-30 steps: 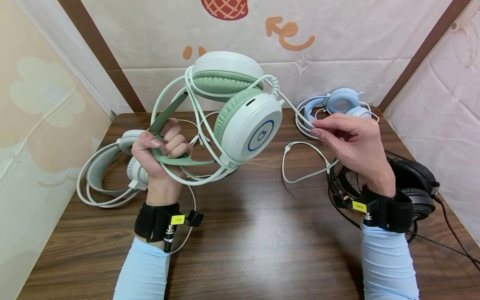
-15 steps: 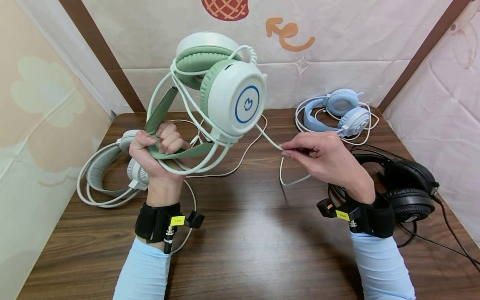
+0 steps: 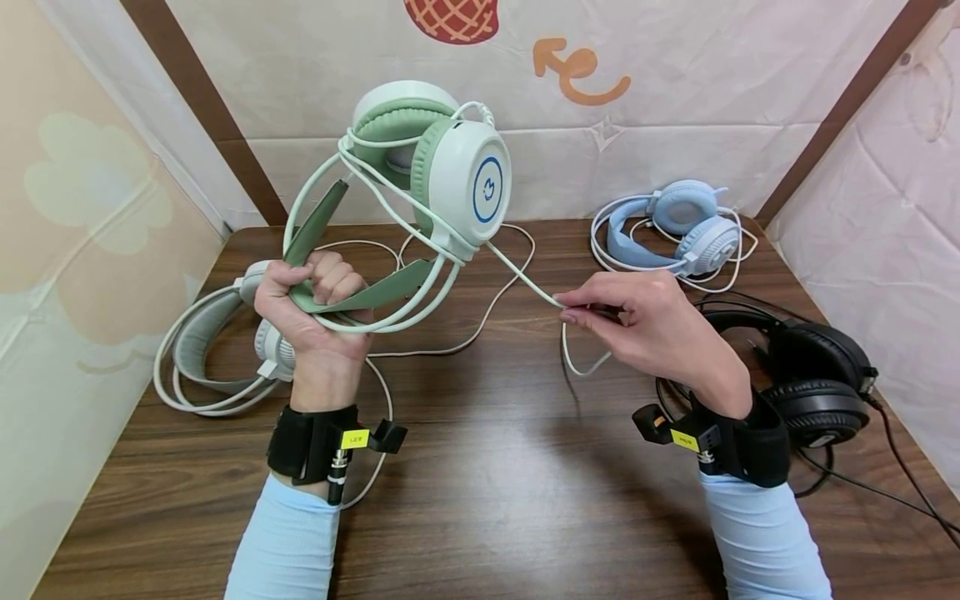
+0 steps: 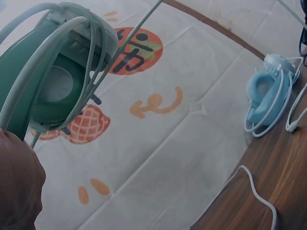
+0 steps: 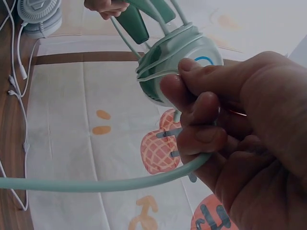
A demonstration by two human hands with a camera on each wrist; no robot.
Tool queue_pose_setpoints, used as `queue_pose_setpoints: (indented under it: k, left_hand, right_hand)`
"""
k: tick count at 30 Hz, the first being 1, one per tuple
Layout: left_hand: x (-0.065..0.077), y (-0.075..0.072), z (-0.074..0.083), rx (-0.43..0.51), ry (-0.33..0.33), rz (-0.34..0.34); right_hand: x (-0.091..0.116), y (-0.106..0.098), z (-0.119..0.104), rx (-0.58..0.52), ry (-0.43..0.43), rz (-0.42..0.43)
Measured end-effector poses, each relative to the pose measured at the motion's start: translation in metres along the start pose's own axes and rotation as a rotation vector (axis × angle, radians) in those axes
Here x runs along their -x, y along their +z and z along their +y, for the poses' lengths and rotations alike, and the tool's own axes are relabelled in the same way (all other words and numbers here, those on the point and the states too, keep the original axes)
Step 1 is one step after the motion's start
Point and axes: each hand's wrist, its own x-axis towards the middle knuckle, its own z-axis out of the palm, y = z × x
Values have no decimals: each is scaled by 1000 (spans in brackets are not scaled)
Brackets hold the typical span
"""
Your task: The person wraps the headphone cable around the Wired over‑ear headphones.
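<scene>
Raised above the table are white-and-green headphones (image 3: 465, 183), gripped at the green headband (image 3: 386, 287) by my left hand (image 3: 318, 308). Their pale cable is wound across the two ear cups in several turns. My right hand (image 3: 637, 325) pinches a length of that cable (image 3: 525, 279) between thumb and fingertips, to the right of the cups. The stretch from cup to fingers runs nearly straight, and a loose loop (image 3: 573, 358) hangs under the hand. In the right wrist view the cable (image 5: 105, 185) also passes out from beneath the curled fingers.
Grey-white headphones (image 3: 217, 350) lie behind my left wrist, their white cable (image 3: 487, 321) trailing over the wooden table (image 3: 480, 483). Light-blue headphones (image 3: 697, 217) rest at the back right. Black headphones (image 3: 817, 392) with black cables lie beside my right wrist. Fabric walls enclose the table.
My right hand has moved left and down with the cable, which now crosses lower from the cups. The held headphones have turned and shifted left. My left hand keeps its grip.
</scene>
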Motion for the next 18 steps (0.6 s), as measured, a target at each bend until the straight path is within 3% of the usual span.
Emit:
queue_pose_setpoints:
  k: [18]
  left_hand:
    - [-2, 4, -1, -232, 158, -26]
  right_hand:
    - [1, -1, -21, 39, -46, -23]
